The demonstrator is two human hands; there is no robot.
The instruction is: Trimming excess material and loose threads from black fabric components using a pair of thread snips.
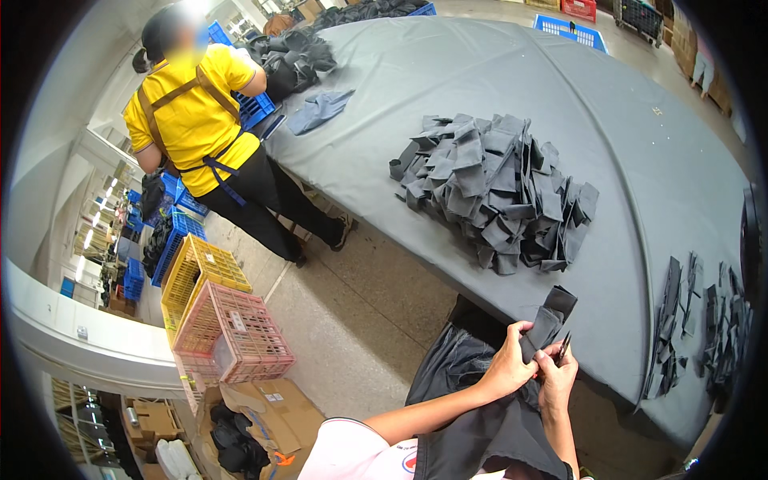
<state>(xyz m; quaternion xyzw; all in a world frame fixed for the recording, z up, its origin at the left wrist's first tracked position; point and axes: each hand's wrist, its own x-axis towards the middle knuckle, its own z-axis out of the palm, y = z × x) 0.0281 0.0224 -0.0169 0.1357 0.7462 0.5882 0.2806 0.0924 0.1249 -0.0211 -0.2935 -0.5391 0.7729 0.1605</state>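
Observation:
My left hand [510,362] is closed on a dark grey fabric strip [554,308], which sticks up past the table's near edge. Beside it, my right hand [557,371] is closed, its fingertips meeting the strip's lower end. A small dark pointed tool, apparently thread snips [565,346], juts up from the right hand; its lower part is hidden in the grip. Dark cloth [500,436] covers my lap below both wrists. Farther up the table lies a large heap of cut grey fabric pieces [496,192].
A grey-covered table [384,72] stretches ahead, with narrow dark strips [668,328] at its right. A person in a yellow shirt [192,104] stands at the far left edge. Pink [240,332] and yellow crates [204,268] and an open carton [276,408] stand on the floor at left.

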